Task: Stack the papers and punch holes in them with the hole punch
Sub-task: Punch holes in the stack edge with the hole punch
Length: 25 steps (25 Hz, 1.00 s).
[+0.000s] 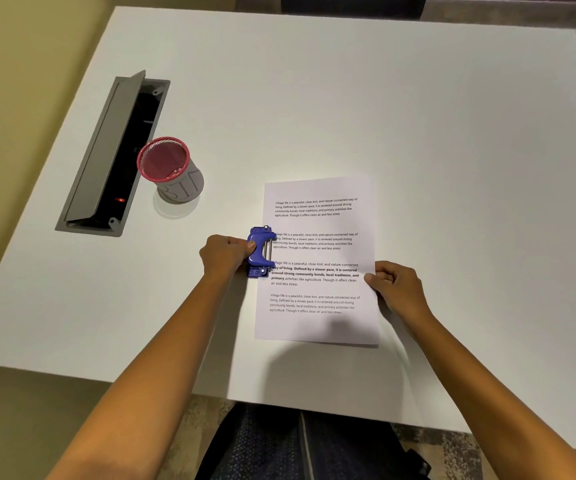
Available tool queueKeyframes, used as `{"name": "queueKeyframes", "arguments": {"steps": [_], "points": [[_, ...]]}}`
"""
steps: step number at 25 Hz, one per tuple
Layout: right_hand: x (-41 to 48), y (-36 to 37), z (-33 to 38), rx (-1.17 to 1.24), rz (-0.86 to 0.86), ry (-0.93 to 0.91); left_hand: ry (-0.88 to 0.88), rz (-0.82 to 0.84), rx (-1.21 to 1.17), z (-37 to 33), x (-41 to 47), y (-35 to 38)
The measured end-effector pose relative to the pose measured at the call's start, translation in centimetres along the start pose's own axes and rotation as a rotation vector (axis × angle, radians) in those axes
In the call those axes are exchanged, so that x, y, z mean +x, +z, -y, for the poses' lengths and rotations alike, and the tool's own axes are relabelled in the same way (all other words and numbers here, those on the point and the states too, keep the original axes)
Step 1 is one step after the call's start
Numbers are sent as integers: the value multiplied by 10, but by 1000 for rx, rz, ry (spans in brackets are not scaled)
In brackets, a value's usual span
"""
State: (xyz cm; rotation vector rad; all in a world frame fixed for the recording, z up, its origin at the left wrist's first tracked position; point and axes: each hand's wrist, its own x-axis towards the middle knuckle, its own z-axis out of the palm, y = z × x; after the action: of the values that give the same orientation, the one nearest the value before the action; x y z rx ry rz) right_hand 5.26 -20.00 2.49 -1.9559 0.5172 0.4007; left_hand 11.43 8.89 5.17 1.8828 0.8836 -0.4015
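A stack of white printed papers [317, 320] lies on the white table [349, 98], near its front edge. A blue hole punch [260, 251] sits on the middle of the stack's left edge, its jaws over the paper margin. My left hand [226, 253] grips the punch from the left, thumb on its lever. My right hand [397, 285] pinches the right edge of the papers, fingers curled, holding them in place.
A red mesh pen cup [170, 169] stands to the left of the papers. Beyond it a grey cable hatch [106, 157] is set in the table with its lid raised. A dark chair back [352, 5] shows at the far edge.
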Motion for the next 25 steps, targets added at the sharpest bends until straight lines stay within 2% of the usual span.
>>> {"name": "queueKeyframes", "arguments": {"steps": [10, 18, 25], "points": [[1, 2, -1, 2, -5, -4, -115, -40, 26, -5, 13, 4], [2, 2, -2, 13, -7, -1, -179, -50, 191, -19, 14, 7], [4, 2, -5, 10, -4, 1, -236, 7, 122, -15, 24, 4]]}}
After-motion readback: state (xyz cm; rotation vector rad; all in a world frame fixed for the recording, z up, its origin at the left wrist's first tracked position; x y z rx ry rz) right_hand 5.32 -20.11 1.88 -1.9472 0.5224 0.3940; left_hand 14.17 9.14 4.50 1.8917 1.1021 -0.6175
